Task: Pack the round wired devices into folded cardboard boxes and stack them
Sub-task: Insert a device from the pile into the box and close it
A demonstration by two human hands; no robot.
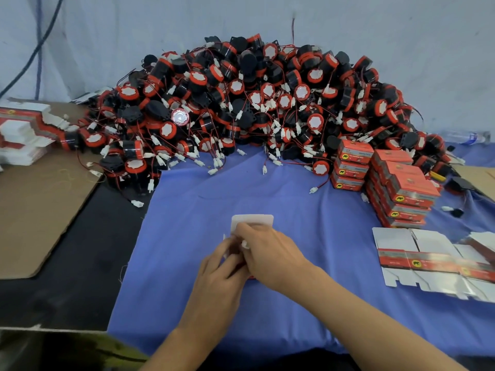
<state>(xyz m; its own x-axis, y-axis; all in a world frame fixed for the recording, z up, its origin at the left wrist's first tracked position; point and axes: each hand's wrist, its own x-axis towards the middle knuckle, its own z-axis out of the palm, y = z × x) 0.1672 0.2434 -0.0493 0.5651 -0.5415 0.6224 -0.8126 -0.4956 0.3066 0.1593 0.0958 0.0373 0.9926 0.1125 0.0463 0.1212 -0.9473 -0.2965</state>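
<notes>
1. Head view, the step in hand: the left hand (222,263) and the right hand (267,253) meet over the near middle of the tabletop. Both are curled round one cardboard box (251,221). The hands cover most of it, and only its white flap shows, standing open beyond the right knuckles.
2. A small white plug (244,245) peeks out between the fingertips. I judge that a device is being tucked inside with its wire, though the device itself is hidden.
3. Next move, as a judgement: push the plug and wire fully in, fold the open flap down and tuck it. Then carry the box to the stack of packed boxes (396,188) at the right. A stray wire could jam the flap.
4. Supply: the pile of round wired devices (241,103) lies heaped along the far side, red and black with white plugs trailing out. Much of the task remains, judging by its bulk.
5. Flat box blanks (428,261) lie just right of the hands, and another bundle of blanks (24,135) sits far left.
6. Surface: a blue cloth (241,188) covers the working area, a brown cardboard sheet (40,196) lies at the left, and a dark tabletop (80,263) shows between them.
7. Room: a pale sheet (348,22) hangs behind the pile, and a dark cable (40,36) runs down it at the upper left.
</notes>
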